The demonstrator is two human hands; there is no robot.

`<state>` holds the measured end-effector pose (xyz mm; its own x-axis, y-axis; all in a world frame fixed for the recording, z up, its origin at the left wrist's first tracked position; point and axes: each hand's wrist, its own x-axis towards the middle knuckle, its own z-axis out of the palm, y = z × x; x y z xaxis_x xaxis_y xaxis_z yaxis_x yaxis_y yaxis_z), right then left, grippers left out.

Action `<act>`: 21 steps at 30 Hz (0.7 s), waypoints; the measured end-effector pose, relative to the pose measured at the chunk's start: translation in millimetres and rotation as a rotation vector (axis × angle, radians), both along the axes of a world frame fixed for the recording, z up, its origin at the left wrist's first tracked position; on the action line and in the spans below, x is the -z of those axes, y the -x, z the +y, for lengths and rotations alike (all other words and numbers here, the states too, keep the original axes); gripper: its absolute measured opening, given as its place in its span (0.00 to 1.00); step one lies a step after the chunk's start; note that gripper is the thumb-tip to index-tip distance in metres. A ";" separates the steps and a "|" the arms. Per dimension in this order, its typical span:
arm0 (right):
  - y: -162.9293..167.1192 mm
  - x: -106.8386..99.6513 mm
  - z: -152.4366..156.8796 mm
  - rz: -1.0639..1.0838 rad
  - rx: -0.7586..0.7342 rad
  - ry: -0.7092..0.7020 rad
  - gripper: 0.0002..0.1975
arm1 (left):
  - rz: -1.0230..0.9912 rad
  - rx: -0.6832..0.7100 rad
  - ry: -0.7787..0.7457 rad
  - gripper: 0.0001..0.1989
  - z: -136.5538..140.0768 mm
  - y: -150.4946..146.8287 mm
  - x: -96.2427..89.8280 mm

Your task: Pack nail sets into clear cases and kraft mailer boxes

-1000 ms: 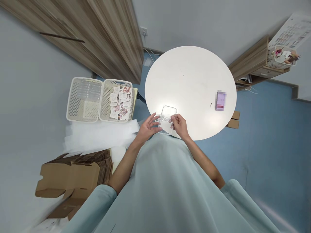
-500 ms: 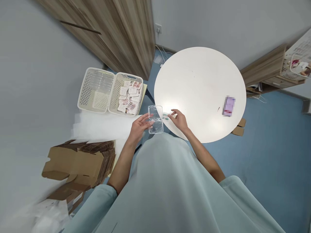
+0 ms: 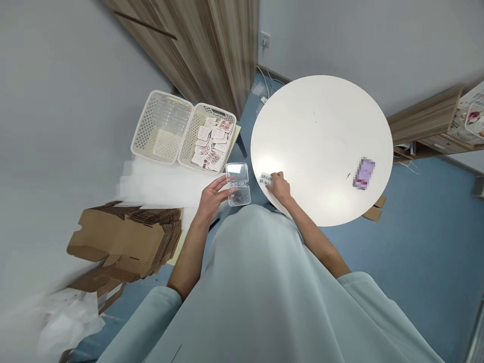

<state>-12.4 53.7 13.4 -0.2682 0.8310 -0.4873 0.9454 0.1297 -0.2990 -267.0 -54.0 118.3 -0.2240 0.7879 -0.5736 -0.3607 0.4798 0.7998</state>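
In my left hand (image 3: pixel 212 199) is a clear plastic case (image 3: pixel 239 194), its hinged lid folded back and its inside facing up. My thumb and fingers pinch its left side, just off the left edge of the round table. My right hand (image 3: pixel 280 187) is closed on a small white card (image 3: pixel 266 178) with rows of green pieces, which look like press-on nails. The card is over the near left edge of the white table (image 3: pixel 321 131); whether it still touches the top I cannot tell.
To the left, one white basket (image 3: pixel 180 155) holds many small printed cards and another basket (image 3: pixel 136 146) holds clear cases. Flattened cardboard boxes (image 3: pixel 121 234) are stacked nearer me. A pixelated purple item (image 3: pixel 364 174) lies on the table's right side.
My right hand has closed on the card, which earlier lay by its fingertips. The case stays in my left hand, tilted a little differently. The whole view has shifted slightly.
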 end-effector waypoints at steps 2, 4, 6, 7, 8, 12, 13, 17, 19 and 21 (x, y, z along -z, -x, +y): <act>-0.9 1.4 -1.3 0.009 0.011 -0.008 0.23 | -0.009 0.008 -0.004 0.36 0.8 -1.3 0.7; -2.4 2.2 -2.9 0.032 0.039 -0.005 0.23 | -0.016 0.026 -0.006 0.37 2.6 -2.8 0.8; -5.0 1.9 -4.8 0.078 0.071 -0.001 0.22 | -0.019 0.053 -0.006 0.37 5.4 -5.0 0.6; -6.8 1.2 -6.0 0.108 0.086 -0.001 0.20 | -0.020 0.065 -0.004 0.37 7.3 -6.4 0.3; -9.1 0.0 -7.1 0.137 0.102 -0.004 0.18 | -0.021 0.077 -0.001 0.38 9.4 -8.1 0.1; -22.7 -9.4 -10.8 0.236 0.175 -0.032 0.11 | -0.024 0.118 0.011 0.39 19.7 -16.8 -0.8; -27.2 -13.1 -11.4 0.262 0.197 -0.047 0.11 | -0.027 0.130 0.009 0.39 22.5 -19.4 -1.0; -45.9 -36.5 -12.6 0.421 0.316 -0.143 0.11 | -0.053 0.181 0.010 0.40 33.7 -30.4 -1.9; -52.7 -54.7 -13.9 0.525 0.400 -0.195 0.12 | -0.063 0.199 0.017 0.41 39.1 -36.2 -2.3; -56.0 -76.3 -16.2 0.622 0.478 -0.248 0.13 | -0.073 0.213 0.017 0.40 44.3 -42.2 -3.1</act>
